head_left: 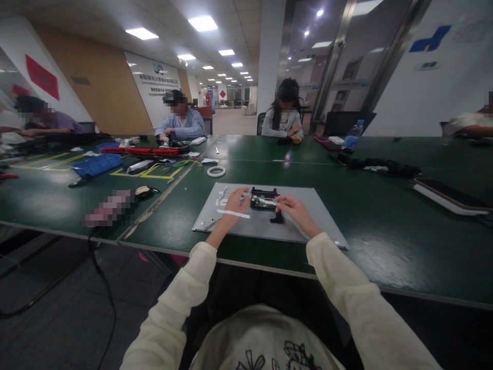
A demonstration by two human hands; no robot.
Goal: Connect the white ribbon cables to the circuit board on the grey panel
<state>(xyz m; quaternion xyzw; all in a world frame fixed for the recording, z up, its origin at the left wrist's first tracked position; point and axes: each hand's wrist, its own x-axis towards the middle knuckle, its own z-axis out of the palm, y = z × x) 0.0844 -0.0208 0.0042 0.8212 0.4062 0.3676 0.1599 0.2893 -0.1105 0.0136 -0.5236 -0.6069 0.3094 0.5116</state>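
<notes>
A black frame with a green circuit board [259, 200] lies on a grey board [319, 223] in front of me. My left hand [235, 203] is at its left side, fingers curved and a little apart, with nothing visible in them. At the right side, my right hand [292, 207] pinches the end of a thin white strip [267, 201] that runs across the circuit board. Another white strip [233, 213] passes by my left wrist. Small white pieces [222, 198] lie left of that hand. Below the frame, near my right hand, is a small black part [276, 218].
Beyond the board lies a white tape roll [216, 171]. To the left are a blue tray [96, 164], cables and a red strip [142, 151]. A bottle [353, 134] and a notebook [450, 195] are on the right. Several people sit around the green table [385, 226].
</notes>
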